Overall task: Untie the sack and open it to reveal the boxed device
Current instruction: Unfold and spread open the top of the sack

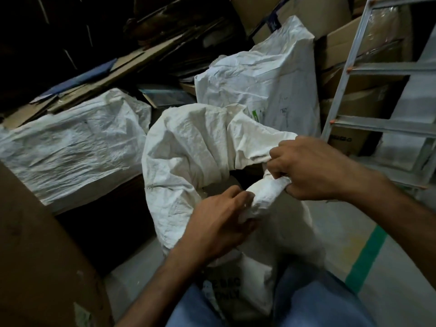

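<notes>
both hands grip the crumpled white woven plastic sack (193, 147) between the knees, the right hand (313, 168) clamping its twisted neck (266, 192) taut so the left hand (219, 223) can pinch the knot loose, no boxed device showing yet.

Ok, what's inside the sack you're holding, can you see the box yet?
No box visible. Both the left hand and the right hand grip the twisted neck of the sack. Only a dark gap shows under the folded cloth; the contents stay covered.
</notes>
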`<state>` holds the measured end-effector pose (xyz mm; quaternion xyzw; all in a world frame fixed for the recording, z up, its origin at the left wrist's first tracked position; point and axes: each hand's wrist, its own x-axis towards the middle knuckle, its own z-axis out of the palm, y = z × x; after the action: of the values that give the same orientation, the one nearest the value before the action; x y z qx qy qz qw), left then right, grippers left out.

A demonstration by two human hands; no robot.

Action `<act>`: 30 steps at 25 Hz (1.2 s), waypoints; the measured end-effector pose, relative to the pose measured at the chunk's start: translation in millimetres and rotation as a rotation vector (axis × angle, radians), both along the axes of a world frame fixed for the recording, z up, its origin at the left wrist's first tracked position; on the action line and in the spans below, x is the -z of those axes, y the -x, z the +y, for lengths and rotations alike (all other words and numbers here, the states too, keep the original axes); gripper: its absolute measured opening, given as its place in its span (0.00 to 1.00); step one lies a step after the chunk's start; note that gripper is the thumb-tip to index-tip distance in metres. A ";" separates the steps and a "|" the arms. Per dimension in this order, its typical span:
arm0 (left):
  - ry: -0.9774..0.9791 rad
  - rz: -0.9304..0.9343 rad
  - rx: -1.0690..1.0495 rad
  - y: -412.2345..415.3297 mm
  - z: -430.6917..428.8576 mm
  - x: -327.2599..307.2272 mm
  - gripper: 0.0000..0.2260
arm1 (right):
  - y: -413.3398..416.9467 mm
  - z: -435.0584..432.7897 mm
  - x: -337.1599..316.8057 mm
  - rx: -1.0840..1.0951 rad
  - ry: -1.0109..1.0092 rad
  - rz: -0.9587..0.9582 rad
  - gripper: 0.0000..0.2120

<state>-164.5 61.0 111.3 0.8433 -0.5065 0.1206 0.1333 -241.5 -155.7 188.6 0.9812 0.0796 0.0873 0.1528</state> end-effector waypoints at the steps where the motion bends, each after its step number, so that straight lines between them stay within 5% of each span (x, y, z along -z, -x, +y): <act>1: -0.004 0.122 0.003 -3.3 4.8 -7.1 0.24 | -0.4 1.8 -1.8 0.038 0.026 0.069 0.10; 3: 0.152 0.145 -0.083 -16.3 16.1 -19.9 0.24 | -0.6 5.1 0.7 0.132 0.065 0.185 0.09; 6: 0.356 0.031 -0.482 -74.5 30.2 -17.0 0.28 | -0.9 6.2 13.0 0.213 0.086 0.253 0.05; 10: 0.402 0.673 -0.675 -152.7 45.1 24.3 0.49 | -1.9 5.5 46.3 0.246 0.093 0.241 0.05; 14: 0.579 0.983 -0.602 -168.0 41.9 47.4 0.48 | -8.3 9.4 49.8 0.408 -0.057 0.639 0.19; 16: 0.613 0.901 -0.543 -165.2 37.5 48.5 0.41 | -33.5 22.1 35.9 0.286 -0.211 0.565 0.23; 19: 0.611 0.757 -0.427 -154.0 34.7 34.8 0.36 | -104.4 47.2 29.2 0.006 -0.237 0.010 0.34; 22: 0.565 0.644 -0.282 -151.3 39.3 22.5 0.30 | -180.4 62.3 38.3 -0.117 -0.136 -0.001 0.53; 23: 0.541 0.602 -0.283 -151.9 43.1 16.9 0.31 | -199.5 60.1 44.3 -0.138 -0.156 0.047 0.50; 26: 0.407 0.439 -0.434 -166.5 65.6 -2.2 0.37 | -230.6 42.8 39.6 -0.154 -0.377 0.094 0.15; 30: 0.227 0.083 -0.407 -182.2 74.1 -23.4 0.36 | -250.9 29.1 9.7 -0.106 -0.648 0.255 0.05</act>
<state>17.7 135.2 134.7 0.9117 -0.3035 0.1666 0.2210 9.4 -126.6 178.9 0.9762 0.1173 -0.0073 -0.1823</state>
